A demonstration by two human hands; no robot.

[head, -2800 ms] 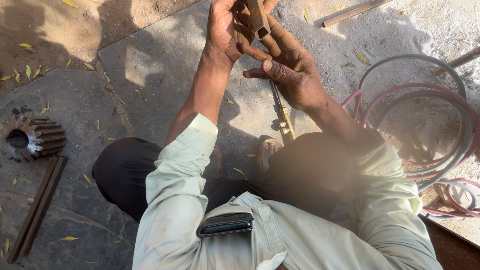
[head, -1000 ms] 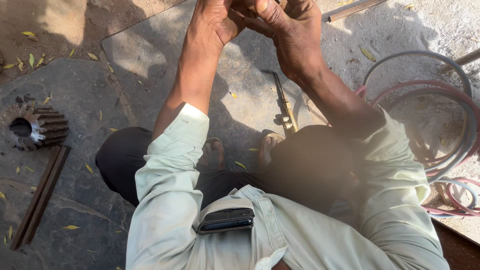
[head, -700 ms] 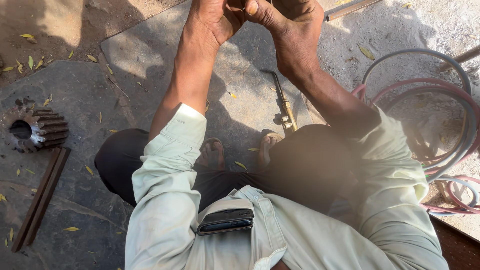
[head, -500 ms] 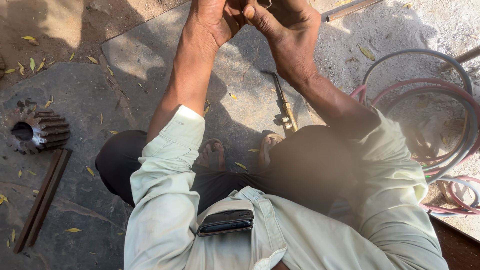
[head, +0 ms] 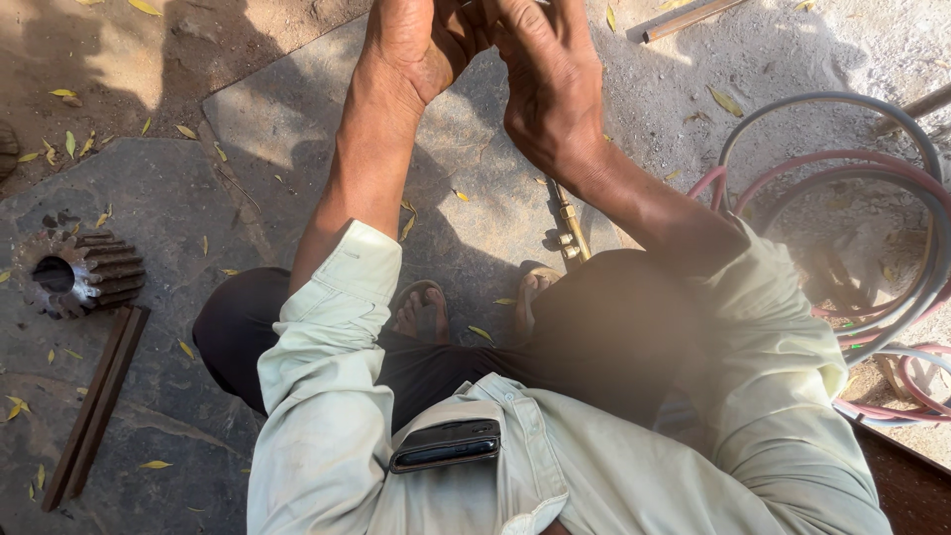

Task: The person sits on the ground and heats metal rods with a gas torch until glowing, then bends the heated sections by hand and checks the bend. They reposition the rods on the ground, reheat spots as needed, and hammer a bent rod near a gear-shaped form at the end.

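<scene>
A: Torch (head: 568, 226), the brass one, lies on the stone floor (head: 297, 129) just below the right hand (head: 545, 94), with its upper end hidden behind that wrist.

B: Does either hand touch it?

A: Not that I can see. Both hands are raised above it at the top edge. The torch runs down from under the right wrist toward the feet (head: 426, 312).

B: How are the hands?

A: The left hand (head: 411, 45) and the right are pressed close together, fingers curled in toward each other. The fingertips are cut off by the top edge, so whether they pinch anything I cannot tell.

B: What lies about?

A: Hoses (head: 872, 198), grey and pink, coil on the ground to the right, well apart from the hands. A rusty gear (head: 84, 272) sits far left, with a dark angle bar (head: 94, 406) just below it. A rod (head: 684, 18) lies at the top right. Yellow leaves (head: 69, 144) are scattered over the ground.

B: And on the person?

A: A pale shirt (head: 327, 416) with a dark phone (head: 446, 444) sticking out of the chest pocket, dark trousers (head: 233, 332), the knees bent over the sandalled feet.
</scene>
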